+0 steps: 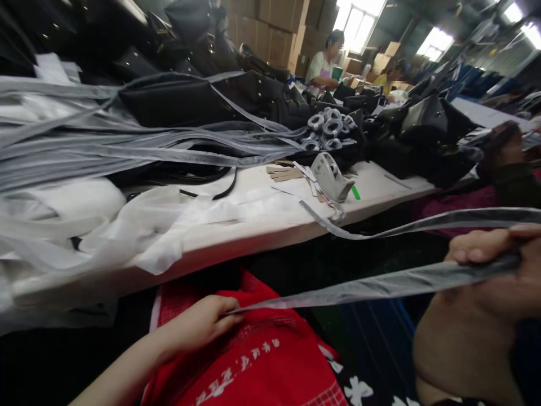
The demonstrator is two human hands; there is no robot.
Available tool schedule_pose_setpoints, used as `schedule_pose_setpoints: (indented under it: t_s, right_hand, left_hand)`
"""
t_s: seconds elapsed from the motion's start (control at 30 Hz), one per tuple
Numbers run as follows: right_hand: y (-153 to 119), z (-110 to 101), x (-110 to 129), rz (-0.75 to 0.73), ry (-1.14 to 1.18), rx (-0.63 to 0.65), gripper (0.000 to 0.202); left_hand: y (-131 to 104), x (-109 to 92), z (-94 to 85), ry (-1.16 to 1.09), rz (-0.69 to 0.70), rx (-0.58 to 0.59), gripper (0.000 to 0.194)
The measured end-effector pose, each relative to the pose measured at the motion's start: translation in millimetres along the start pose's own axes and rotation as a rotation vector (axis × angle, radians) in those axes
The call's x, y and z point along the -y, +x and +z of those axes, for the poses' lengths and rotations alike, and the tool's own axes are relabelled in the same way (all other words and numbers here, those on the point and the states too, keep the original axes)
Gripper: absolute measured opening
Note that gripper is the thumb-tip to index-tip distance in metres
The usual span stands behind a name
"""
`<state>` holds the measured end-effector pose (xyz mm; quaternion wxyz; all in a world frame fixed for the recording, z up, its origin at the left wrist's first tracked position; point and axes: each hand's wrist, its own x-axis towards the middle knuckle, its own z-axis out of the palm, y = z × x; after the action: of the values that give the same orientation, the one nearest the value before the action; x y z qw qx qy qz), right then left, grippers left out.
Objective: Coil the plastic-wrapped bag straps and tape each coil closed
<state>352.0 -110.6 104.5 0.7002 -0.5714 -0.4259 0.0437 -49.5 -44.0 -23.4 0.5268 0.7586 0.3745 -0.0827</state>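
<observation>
A long strap in clear plastic wrap (359, 290) stretches across my lap between both hands. Its thin end is pinched in the fingers of my left hand (207, 321), low over a red apron (262, 349). At the far right, my right hand (494, 276) is closed around the strap, with a dark part showing at the fingers. Beyond that hand a loose length of plastic-wrapped strip (406, 223) runs left and droops by the table edge. Whether it belongs to the same strap I cannot tell.
On the white table (253, 225) lie many wrapped grey straps (169, 141), rolled coils (332, 127), a tape dispenser (332, 177) and crumpled white wrapping (127, 220). Black bags (186, 98) are piled behind. A co-worker (325, 65) sits farther back, and another person's arm (511, 169) is at right.
</observation>
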Motion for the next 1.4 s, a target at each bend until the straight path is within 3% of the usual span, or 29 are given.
schedule_pose_setpoints:
  t_s: [0.07,0.17,0.27,0.33,0.43,0.53,0.6,0.67,0.8,0.9,1.07,1.13,1.23,1.4]
  right_hand:
    - [14,-5,-29,-0.022,0.091,-0.101,0.013]
    - [26,-16,-89,0.182,-0.03,-0.127,0.017]
    - [17,-20,-143,0.482,-0.508,0.165,0.029]
    - [-3,-9,-159,0.586,-0.708,0.383,0.032]
    - [-51,33,-149,0.473,-0.625,0.65,0.033]
    - [-102,87,-111,0.359,-0.182,1.239,0.04]
    - [-125,114,-88,0.408,0.08,1.595,0.042]
    - [-135,124,-78,0.491,0.122,1.761,0.04]
    - [-125,114,-98,0.565,-0.068,1.68,0.041]
    - [-114,102,-117,0.597,-0.13,1.579,0.045]
    - [-122,102,-119,0.644,-0.16,1.505,0.045]
    - [-127,106,-115,0.627,-0.165,1.508,0.045]
    - [-133,110,-112,0.584,-0.163,1.518,0.044]
    - [-138,114,-113,0.588,-0.109,1.482,0.043]
  left_hand:
    - [1,10,-1.6,0.013,-0.036,0.017,0.038]
    - [0,18,-3.1,-0.018,-0.091,0.043,0.042]
    - [-1,17,-4.0,-0.099,-0.147,0.091,0.048]
    - [0,12,-3.7,-0.111,-0.135,0.113,0.052]
    - [11,-7,0.0,-0.124,-0.093,0.144,0.057]
    - [30,-31,6.2,-0.22,-0.007,0.205,0.054]
    - [43,-39,6.5,-0.298,0.07,0.263,0.053]
    - [48,-37,-0.8,-0.389,0.102,0.364,0.053]
    - [26,-10,-28.6,-0.515,0.001,0.472,0.05]
    - [6,7,-36.8,-0.605,-0.079,0.361,0.055]
    - [15,15,-10.8,-0.61,-0.225,-0.162,0.063]
    - [25,16,1.4,-0.524,-0.276,-0.299,0.066]
    - [33,16,10.3,-0.488,-0.272,-0.33,0.064]
    - [34,8,9.7,-0.566,-0.307,-0.281,0.067]
